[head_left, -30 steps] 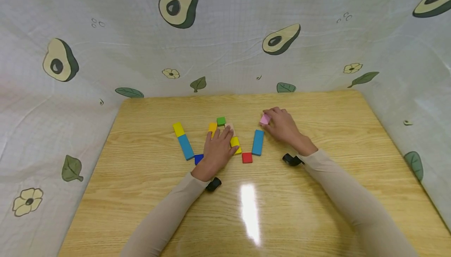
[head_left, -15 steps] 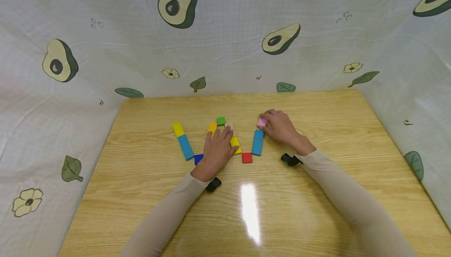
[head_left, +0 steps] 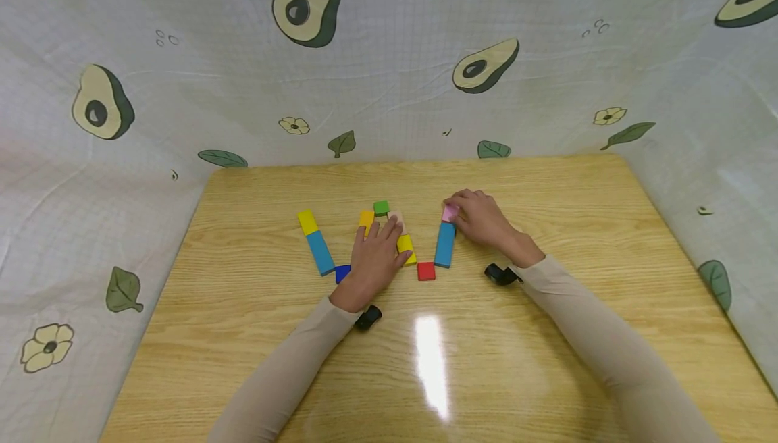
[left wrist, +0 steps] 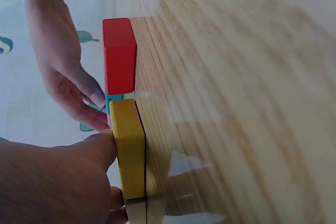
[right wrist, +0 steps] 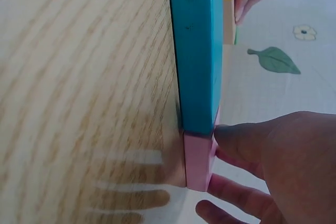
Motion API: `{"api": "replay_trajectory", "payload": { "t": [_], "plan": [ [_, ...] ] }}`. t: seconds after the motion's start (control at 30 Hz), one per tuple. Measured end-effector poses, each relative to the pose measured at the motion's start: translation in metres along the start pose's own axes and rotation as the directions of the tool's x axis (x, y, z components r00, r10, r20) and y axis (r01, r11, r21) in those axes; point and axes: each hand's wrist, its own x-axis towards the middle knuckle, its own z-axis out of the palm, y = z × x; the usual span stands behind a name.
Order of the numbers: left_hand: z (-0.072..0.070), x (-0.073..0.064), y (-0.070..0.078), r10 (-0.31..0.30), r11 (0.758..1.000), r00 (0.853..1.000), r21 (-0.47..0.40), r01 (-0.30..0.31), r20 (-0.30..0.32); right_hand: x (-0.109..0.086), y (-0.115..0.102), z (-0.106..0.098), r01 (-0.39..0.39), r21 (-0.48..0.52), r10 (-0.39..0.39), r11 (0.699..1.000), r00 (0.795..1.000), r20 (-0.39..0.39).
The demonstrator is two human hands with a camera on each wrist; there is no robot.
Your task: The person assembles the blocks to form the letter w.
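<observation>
My right hand pinches a pink block between thumb and fingers. In the right wrist view that pink block lies flat on the table, against the end of a long blue block. My left hand rests with spread, fairly straight fingers over the middle blocks, its fingertips on a beige block and near an orange block. Its thumb touches a yellow block in the left wrist view. A red block sits between that yellow block and the blue one. The left hand hides part of the row.
On the left, a yellow block and a blue block form a slanted line down to a dark blue block. A green block tops the middle. A printed cloth surrounds the wooden table.
My right hand has moved the pink block left and slightly toward me, up to the far end of the long blue block. The left hand has stayed in place.
</observation>
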Motion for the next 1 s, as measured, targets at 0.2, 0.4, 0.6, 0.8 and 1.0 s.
{"api": "replay_trajectory", "payload": {
  "t": [0.2, 0.4, 0.6, 0.8, 1.0],
  "plan": [
    [-0.001, 0.0, -0.001, 0.004, 1.0, 1.0, 0.004, -0.005, 0.02, 0.0, -0.001, 0.0, 0.01, 0.0, -0.01, 1.0, 1.0, 0.029],
    [-0.001, 0.003, -0.003, 0.024, 1.0, 0.999, 0.004, -0.024, 0.026, -0.002, -0.002, -0.003, 0.01, 0.02, -0.011, 1.0, 0.999, 0.034],
    [-0.002, 0.005, -0.003, 0.041, 0.999, 0.999, 0.015, -0.041, 0.027, -0.001, 0.0, -0.002, 0.024, 0.034, -0.025, 0.999, 0.999, 0.029],
    [-0.007, 0.006, -0.002, 0.052, 0.998, 0.998, 0.029, -0.053, 0.032, -0.003, 0.003, 0.002, 0.026, 0.044, -0.027, 0.999, 0.999, 0.021],
    [-0.015, 0.002, -0.012, 0.021, 0.997, 1.0, -0.07, -0.02, 0.01, -0.01, 0.006, 0.001, 0.012, 0.062, -0.011, 0.998, 1.0, -0.017]
  ]
}}
